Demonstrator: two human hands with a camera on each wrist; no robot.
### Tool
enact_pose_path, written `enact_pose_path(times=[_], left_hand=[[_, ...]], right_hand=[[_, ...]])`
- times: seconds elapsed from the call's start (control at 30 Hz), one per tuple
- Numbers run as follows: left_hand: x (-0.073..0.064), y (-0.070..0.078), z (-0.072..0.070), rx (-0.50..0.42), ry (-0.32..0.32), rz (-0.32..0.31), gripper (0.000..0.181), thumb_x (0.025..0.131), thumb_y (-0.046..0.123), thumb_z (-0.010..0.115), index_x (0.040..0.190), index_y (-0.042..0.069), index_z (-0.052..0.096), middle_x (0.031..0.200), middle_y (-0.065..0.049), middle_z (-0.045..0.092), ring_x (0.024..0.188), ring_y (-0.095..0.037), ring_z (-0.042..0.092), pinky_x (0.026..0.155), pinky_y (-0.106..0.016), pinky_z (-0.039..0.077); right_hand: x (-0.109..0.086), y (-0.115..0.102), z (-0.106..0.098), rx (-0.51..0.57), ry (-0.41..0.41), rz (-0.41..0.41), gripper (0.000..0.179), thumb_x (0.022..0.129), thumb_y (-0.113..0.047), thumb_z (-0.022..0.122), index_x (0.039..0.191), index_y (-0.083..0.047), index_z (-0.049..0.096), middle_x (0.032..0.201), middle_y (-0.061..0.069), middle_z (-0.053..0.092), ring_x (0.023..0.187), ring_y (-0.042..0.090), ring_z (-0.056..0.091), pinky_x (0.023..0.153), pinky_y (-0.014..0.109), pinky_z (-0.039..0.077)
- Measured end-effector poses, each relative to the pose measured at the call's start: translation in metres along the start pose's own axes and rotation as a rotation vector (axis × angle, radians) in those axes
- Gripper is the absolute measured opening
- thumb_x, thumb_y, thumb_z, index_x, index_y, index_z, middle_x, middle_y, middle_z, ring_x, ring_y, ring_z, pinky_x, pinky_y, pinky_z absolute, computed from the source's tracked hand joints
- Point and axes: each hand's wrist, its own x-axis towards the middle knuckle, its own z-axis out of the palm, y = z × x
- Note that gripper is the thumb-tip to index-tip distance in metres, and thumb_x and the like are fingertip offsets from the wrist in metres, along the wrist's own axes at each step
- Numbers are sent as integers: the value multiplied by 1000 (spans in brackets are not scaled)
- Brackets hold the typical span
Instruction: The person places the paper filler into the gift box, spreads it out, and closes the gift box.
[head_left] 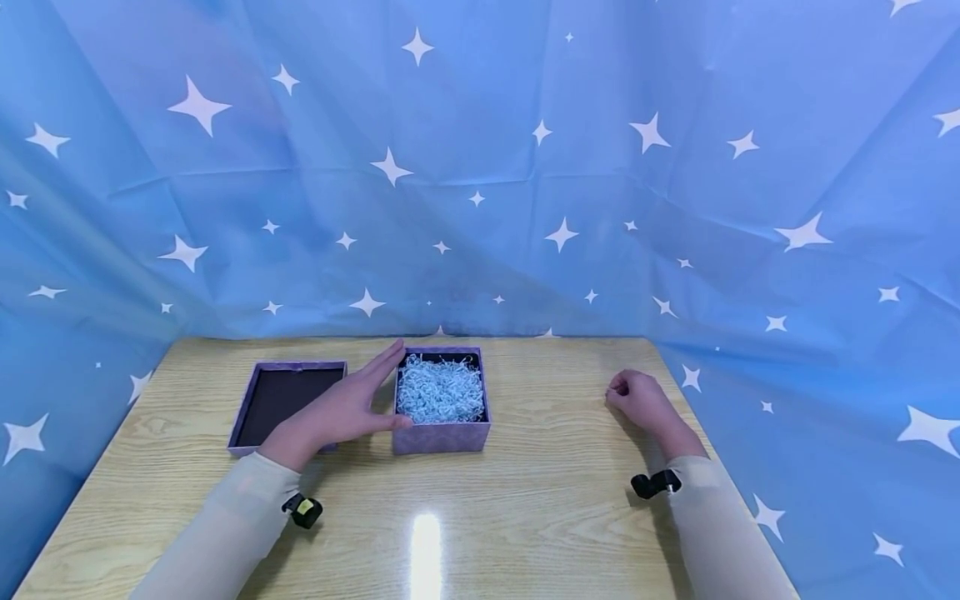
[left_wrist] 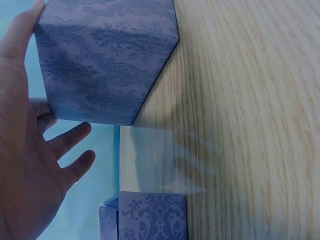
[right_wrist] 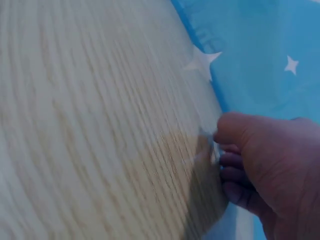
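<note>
A purple box [head_left: 441, 439] with a dark patterned outside stands on the table, filled with light-blue shredded paper [head_left: 439, 390]. My left hand [head_left: 345, 408] spans its left side, thumb at the front rim and the forefinger at the back corner. In the left wrist view the other fingers [left_wrist: 78, 167] stick out beside the box wall. Low over the table's right side is my right hand [head_left: 637, 400], its fingers bent and the tips together. A small shiny thing [right_wrist: 214, 151] shows at those fingertips in the right wrist view, mostly hidden; I cannot tell its kind.
The box's lid [head_left: 288, 400], dark inside and purple-edged, lies with its hollow side up at the left, partly behind my left forearm. A blue cloth with white stars [head_left: 480, 167] hangs behind the wooden table [head_left: 540, 517] and along its sides.
</note>
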Motion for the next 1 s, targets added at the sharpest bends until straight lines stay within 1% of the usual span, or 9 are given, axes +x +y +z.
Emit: enact_pose_path(times=[0.1,0.23,0.37,0.47,0.67,0.8,0.9,1.0], left_hand=[[-1,1,-1,-3,2,0,119,94,72,77,179,34,4,184,16,-5,160,-42,38,125,-71,31],[-2,1,-1,-7,2,3,118,94,72,76,180,33,5,184,14,-5,160,-42,37,125,-74,28],[-2,1,-1,-14,0,2,118,94,73,76,180,33,5,184,14,-5,161,-42,36,125,-72,30],[-1,1,0,-14,0,2,118,94,73,76,180,33,5,184,14,-5,160,-42,37,125,-72,30],[-1,2,0,-3,1,11,119,94,74,75,180,33,5,185,14,-4,160,-42,38,125,-73,29],[-1,3,-1,-6,2,10,119,94,72,77,180,33,5,184,14,-4,160,-42,37,126,-73,27],[-1,4,-1,-12,1,7,119,94,72,77,180,32,5,184,15,-4,161,-42,36,126,-73,27],[-2,4,-2,-19,0,5,119,94,72,77,180,32,5,184,14,-4,160,-42,37,125,-72,31]], right_hand=[[0,-5,-1,1,-9,4,12,103,-10,70,105,2,70,94,12,68,82,25,60,73,41,52],[2,-9,-1,-22,-29,7,9,102,-7,66,100,-1,71,91,10,68,79,24,60,71,39,51],[4,-8,0,-43,-36,7,8,100,-4,64,95,-3,71,88,8,67,77,23,59,70,38,50],[4,-6,1,-46,-33,-4,9,100,-4,64,95,-2,70,87,8,67,77,23,59,70,38,50],[1,-4,-1,31,-16,-20,11,102,-3,61,101,-2,72,92,8,68,81,22,59,73,38,50],[0,-4,-3,100,10,-17,9,103,-5,63,100,-4,72,92,7,68,81,21,59,73,36,50],[-1,-4,-5,141,21,-15,9,104,-7,63,100,-3,71,91,7,67,79,21,58,70,35,49],[-1,-4,-6,161,27,-9,10,105,-8,63,101,-3,71,89,7,66,76,22,57,68,35,49]])
